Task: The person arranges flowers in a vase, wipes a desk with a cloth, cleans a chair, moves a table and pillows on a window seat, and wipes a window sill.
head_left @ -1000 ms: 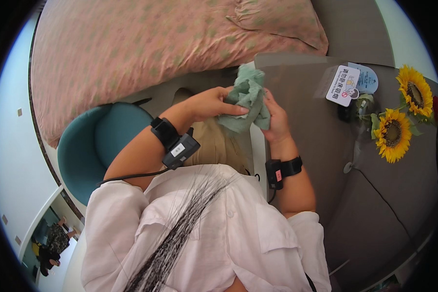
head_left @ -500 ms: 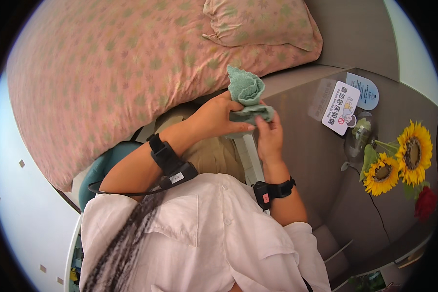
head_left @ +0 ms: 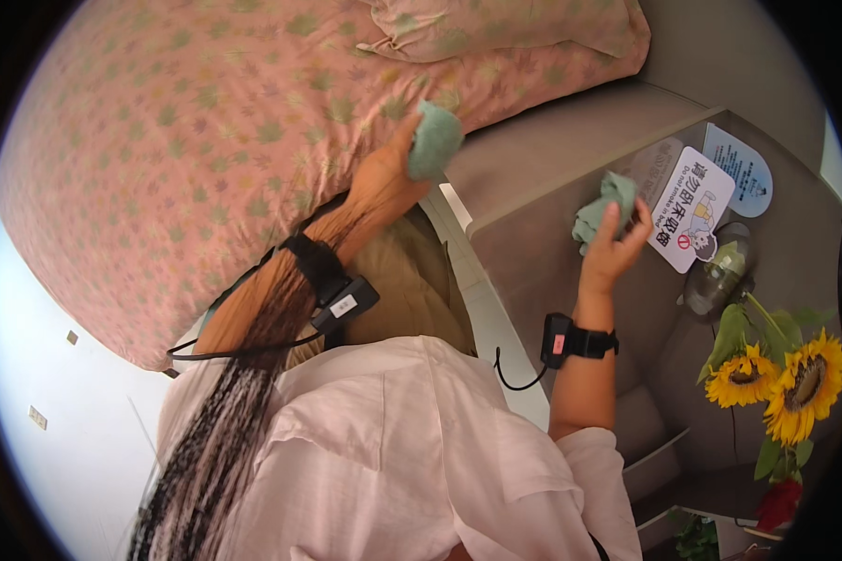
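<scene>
My left hand [head_left: 390,176] is closed on a bunched, rolled green cloth [head_left: 435,141], held up in front of the bed's edge. Some of that hand's fingers are hidden behind the cloth. Out over the grey-brown tabletop, my right hand [head_left: 617,247] grips another crumpled green cloth [head_left: 599,213], its thumb and fingers around the folds. Between the two cloths is a wide gap. To the right of my right hand lies a white card-like sign [head_left: 690,210] with a cartoon figure.
A pink leaf-patterned bed [head_left: 225,122] with a pillow [head_left: 505,26] fills the upper left. On the grey-brown desk [head_left: 533,252] are a pale blue round-ended card [head_left: 739,168], a glass vase [head_left: 720,276] lying sideways, sunflowers [head_left: 807,385] and a red rose [head_left: 778,503].
My hands have moved apart. The left went up with one green cloth; the right went right, over the desk, with another. The whole view has shifted a little.
</scene>
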A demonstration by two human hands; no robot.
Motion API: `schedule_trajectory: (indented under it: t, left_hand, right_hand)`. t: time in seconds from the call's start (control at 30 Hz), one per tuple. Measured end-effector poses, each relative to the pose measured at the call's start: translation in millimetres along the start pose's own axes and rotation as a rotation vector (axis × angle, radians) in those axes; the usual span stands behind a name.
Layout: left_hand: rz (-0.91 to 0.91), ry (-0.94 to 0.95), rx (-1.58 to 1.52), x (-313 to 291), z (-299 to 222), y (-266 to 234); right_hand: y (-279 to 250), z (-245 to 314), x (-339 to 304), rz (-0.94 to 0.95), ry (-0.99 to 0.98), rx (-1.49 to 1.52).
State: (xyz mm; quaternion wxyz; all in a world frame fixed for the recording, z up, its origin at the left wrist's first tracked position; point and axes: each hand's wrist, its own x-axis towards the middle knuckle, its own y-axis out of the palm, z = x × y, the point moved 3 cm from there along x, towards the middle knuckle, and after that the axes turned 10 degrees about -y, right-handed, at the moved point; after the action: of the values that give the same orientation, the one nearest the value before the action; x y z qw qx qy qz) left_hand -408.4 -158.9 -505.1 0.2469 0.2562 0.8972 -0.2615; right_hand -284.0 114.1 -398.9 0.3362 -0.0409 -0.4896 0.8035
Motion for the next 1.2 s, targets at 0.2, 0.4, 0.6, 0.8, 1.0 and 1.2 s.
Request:
schedule_trajectory:
  t: [0.2, 0.4, 0.6, 0.8, 1.0, 1.2]
  left_hand:
    - [0.699, 0.295, -0.32, -11.4, 19.6, 52.7]
    - [0.87, 0.165, -0.342, -19.4, 11.2, 70.9]
    - [0.651, 0.138, -0.292, 30.6, 30.5, 122.4]
    - [0.68, -0.12, -0.306, 40.1, 35.2, 135.7]
    - [0.999, 0.035, -0.457, 14.8, -51.2, 98.9]
    - [1.002, 0.101, -0.42, 42.4, -68.8, 113.3]
  right_hand:
    - [33.6, 12.3, 3.2, 0.141, -0.46, -0.136]
    - [34.2, 11.0, 7.1, 0.151, -0.449, -0.123]
    - [32.7, 8.5, 11.4, 0.156, -0.449, -0.134]
    - [30.7, 3.7, 9.4, 0.179, -0.419, -0.114]
    - [29.7, 2.3, 11.1, 0.164, -0.392, -0.088]
    - [30.9, 1.6, 12.2, 0.163, -0.383, -0.086]
